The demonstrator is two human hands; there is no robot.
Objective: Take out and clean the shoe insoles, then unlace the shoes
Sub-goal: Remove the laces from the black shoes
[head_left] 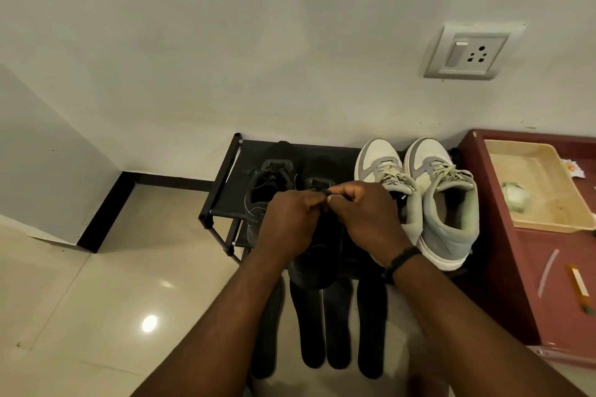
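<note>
Nearest, four dark insoles (338, 329) lie side by side on the tiled floor (96, 300), probably set there to stay out of the way. Above them, the left hand (287, 222) and the right hand (364, 216) meet over the right black shoe (317, 255); both pinch its black lace (325, 193) between fingertips, I think to pull it from the eyelets. The left black shoe (263, 193) waits on the black shoe rack (225, 190). Beside them stand two grey-white sneakers (419, 200), still laced. Further right, a beige tray (541, 222) rests on a maroon tabletop (503, 267).
</note>
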